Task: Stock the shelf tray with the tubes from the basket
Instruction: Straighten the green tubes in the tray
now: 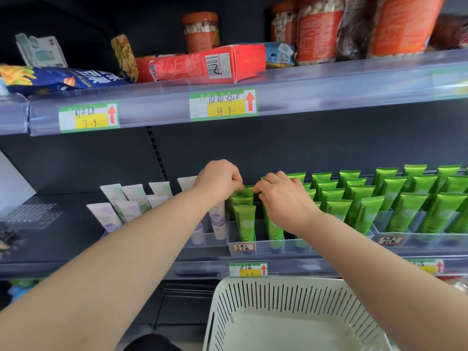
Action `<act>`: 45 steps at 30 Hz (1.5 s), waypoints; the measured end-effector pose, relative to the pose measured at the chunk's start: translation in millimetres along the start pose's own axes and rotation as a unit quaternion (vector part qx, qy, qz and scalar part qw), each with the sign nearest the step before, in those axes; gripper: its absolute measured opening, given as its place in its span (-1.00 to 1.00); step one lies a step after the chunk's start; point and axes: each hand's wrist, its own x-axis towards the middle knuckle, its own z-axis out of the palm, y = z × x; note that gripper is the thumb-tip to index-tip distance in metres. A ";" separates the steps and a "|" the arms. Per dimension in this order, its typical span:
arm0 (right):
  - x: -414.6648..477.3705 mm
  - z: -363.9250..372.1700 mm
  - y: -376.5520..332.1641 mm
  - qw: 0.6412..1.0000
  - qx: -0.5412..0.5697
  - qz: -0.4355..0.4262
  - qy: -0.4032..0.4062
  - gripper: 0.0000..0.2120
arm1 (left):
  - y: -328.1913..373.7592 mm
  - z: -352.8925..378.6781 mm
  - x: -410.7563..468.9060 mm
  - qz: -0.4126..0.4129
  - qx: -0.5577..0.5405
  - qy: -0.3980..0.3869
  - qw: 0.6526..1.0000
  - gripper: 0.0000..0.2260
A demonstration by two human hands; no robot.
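Green tubes (244,219) stand cap-down in rows in a clear shelf tray (268,245) on the middle shelf. My left hand (217,179) reaches over the leftmost row and pinches the top edge of a green tube near the back. My right hand (283,198) hovers over the neighbouring row, fingers curled on the top of another green tube (274,230). The white slotted basket (291,312) sits below the shelf edge and shows no tubes inside.
White and lilac tubes (126,203) fill a tray to the left. More green tubes (395,198) fill a tray to the right. The upper shelf (329,84) overhangs with boxes, jars and snack bags. Price tags line both shelf edges.
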 end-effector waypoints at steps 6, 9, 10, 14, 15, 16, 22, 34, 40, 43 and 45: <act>2.8 3.0 5.2 1.000 0.006 0.005 -0.003 -0.67 | -13.4 6.2 20.5 -0.028 0.027 0.023 0.999 -0.84; 5.1 3.7 10.1 1.000 0.006 0.009 -0.003 -0.66 | -15.2 10.4 31.9 -0.030 0.053 -0.007 0.998 -0.85; 5.5 4.4 11.6 1.000 0.008 0.010 -0.001 -0.67 | -14.8 11.8 34.9 -0.029 0.061 -0.013 0.998 -0.84; 6.5 6.9 16.7 1.000 0.017 0.015 0.005 -0.68 | -11.8 19.7 45.7 -0.008 0.086 -0.013 0.996 -0.79; 6.8 7.2 17.9 1.000 0.019 0.015 0.005 -0.67 | -9.6 21.4 47.5 -0.003 0.090 -0.010 0.996 -0.80; 7.3 7.3 19.1 1.000 0.019 0.015 0.006 -0.67 | -7.3 23.2 49.8 0.004 0.091 -0.006 0.996 -0.81; 6.9 8.2 23.9 1.000 0.013 0.017 0.006 -0.67 | 3.1 31.6 53.9 0.033 0.105 0.004 0.994 -0.86; 4.0 6.2 10.9 1.000 0.014 0.011 0.008 -0.67 | -1.5 7.9 34.4 0.049 -0.008 0.007 0.999 -0.93; 1.2 8.0 3.4 1.000 0.007 0.010 0.015 -0.65 | -0.9 6.5 26.2 0.060 0.045 -0.068 0.995 -0.94; 1.6 6.5 3.4 1.000 0.006 0.009 0.013 -0.64 | 0.1 10.2 25.8 0.062 0.063 -0.063 0.994 -0.94; 1.5 5.8 3.0 1.000 0.005 0.010 0.010 -0.64 | 0.0 10.9 24.9 0.058 0.056 -0.059 0.995 -0.95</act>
